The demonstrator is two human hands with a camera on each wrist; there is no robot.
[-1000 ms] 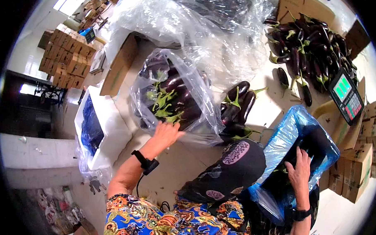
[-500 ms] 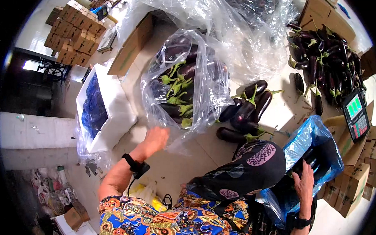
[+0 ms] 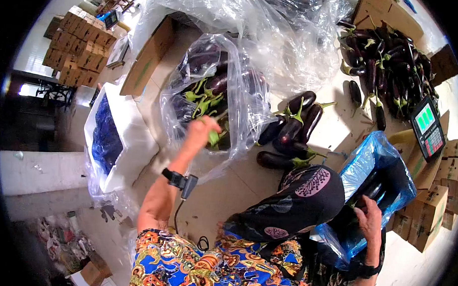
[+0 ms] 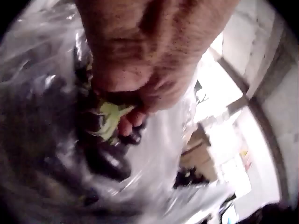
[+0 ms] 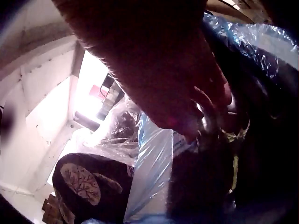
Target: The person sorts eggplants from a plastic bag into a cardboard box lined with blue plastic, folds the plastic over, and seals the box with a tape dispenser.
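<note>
At the clear plastic bag (image 3: 231, 62) full of eggplants, my left hand (image 3: 203, 133) reaches through the mouth. Its fingers curl round the green stem end (image 4: 110, 120) of an eggplant, seen close in the left wrist view; a dark glossy eggplant (image 4: 108, 162) lies just below. My right hand (image 3: 370, 218) is down inside a box lined with blue plastic (image 3: 400, 166). There its thumb and fingers bend round a dark, shiny eggplant, mostly hidden in shadow. Another eggplant (image 3: 372, 188) lies beyond the fingertips, and a green stem (image 5: 235, 172) hangs beside the hand.
Several loose eggplants (image 3: 290, 132) lie between bag and box, beside a knee in dark patterned cloth (image 3: 313, 191). A big eggplant heap (image 3: 388, 68) is at the back right, near a scale display (image 3: 427, 129). A white foam box (image 3: 138, 140) stands left, by a cardboard flap (image 3: 150, 59).
My left hand drew back from the bag's front edge, then moved forward into its mouth onto a stem. The right hand stays in the blue-lined box, its fingers now more bent.
</note>
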